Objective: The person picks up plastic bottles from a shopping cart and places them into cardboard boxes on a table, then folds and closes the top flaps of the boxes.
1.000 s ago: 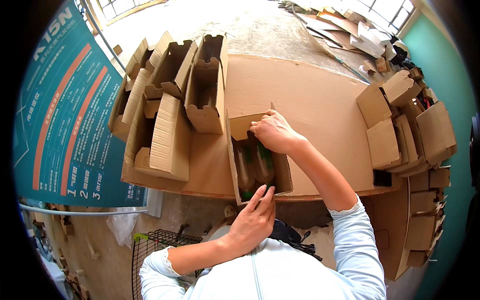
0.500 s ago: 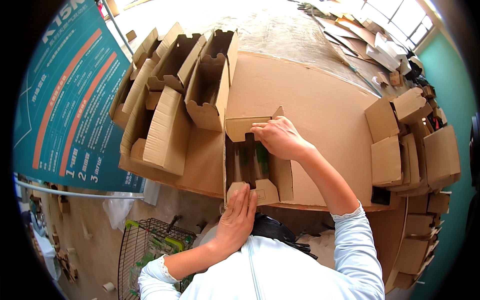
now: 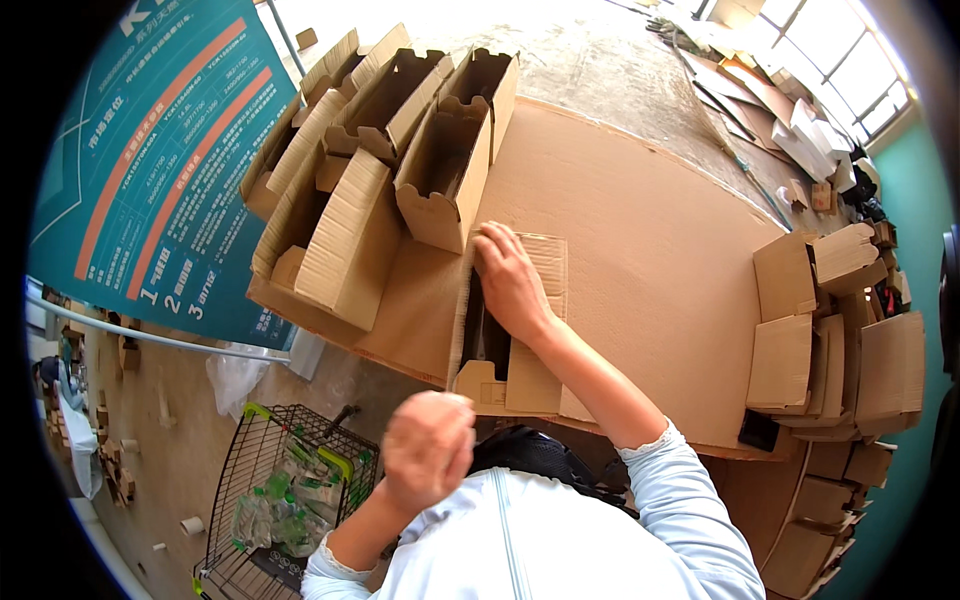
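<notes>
An open cardboard box (image 3: 540, 370) stands at the near edge of the cardboard-covered table. Its inside is dark, so I cannot make out what lies there. Across its far end, my right hand (image 3: 512, 290) has bent fingers gripping the far left corner and wall. A short flap (image 3: 482, 385) rises at the near end. My left hand (image 3: 428, 452) is off the box, just beyond its near left corner and in front of the table edge. It is blurred, with its fingers curled in; whether it holds anything is hidden.
Several open narrow cardboard boxes (image 3: 440, 185) stand on the table's left part. More folded boxes (image 3: 785, 360) are stacked at the right edge beside a small black object (image 3: 758, 430). A wire cart (image 3: 250, 480) with clear green-tinted bottles (image 3: 285, 510) sits below left, near a teal banner (image 3: 150, 200).
My left hand has lifted off the box's near end and moved down-left, curling its fingers. My right hand moved left along the far end. The bottles inside the box no longer show.
</notes>
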### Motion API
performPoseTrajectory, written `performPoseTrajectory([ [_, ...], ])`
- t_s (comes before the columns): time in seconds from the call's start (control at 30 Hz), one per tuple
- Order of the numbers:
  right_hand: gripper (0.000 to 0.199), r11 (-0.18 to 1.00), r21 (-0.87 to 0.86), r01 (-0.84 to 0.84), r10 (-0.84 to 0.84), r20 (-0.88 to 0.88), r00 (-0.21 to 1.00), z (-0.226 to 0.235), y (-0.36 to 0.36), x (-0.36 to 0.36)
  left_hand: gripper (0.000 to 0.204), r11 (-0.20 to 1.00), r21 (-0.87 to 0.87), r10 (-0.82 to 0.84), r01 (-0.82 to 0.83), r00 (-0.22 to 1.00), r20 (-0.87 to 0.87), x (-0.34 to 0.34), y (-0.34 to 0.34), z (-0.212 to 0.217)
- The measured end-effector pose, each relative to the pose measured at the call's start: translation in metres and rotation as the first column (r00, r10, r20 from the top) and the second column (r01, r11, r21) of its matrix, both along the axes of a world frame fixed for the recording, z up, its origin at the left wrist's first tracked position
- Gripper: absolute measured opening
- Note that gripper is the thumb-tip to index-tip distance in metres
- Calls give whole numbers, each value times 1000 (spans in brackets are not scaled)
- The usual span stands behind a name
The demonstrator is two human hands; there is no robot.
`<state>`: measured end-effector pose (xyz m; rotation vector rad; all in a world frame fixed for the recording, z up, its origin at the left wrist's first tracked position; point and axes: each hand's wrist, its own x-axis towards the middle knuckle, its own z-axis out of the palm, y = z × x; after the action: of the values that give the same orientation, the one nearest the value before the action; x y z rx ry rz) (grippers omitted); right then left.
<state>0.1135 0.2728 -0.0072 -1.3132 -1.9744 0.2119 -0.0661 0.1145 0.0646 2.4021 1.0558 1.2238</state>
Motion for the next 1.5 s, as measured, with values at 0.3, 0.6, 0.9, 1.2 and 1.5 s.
performPoseTrajectory([
  [0.3, 30, 945, -215, 245, -326, -600, 731, 4, 16, 26, 61, 970, -225, 16, -95, 944, -330, 42, 7, -38],
  [0.6, 42, 944, -235, 234, -160, 297, 942, 19, 18, 40, 53, 962, -244, 74, -126, 974, -212, 34, 11, -38],
  [0.9, 42, 793, -252, 554, -506, 234, 830, 19, -9, 85, 61, 958, -93, -287, 272, 910, -301, 12, 82, -54],
  [1.2, 37, 530, -332, 780, -733, 282, 619, 30, -73, 106, 103, 880, -405, -224, 249, 968, 109, -4, 92, -65],
  [1.5, 43, 876, -400, 270, -439, -427, 791, 15, -80, 129, 114, 898, -419, -142, 135, 990, 13, 17, 95, -80],
])
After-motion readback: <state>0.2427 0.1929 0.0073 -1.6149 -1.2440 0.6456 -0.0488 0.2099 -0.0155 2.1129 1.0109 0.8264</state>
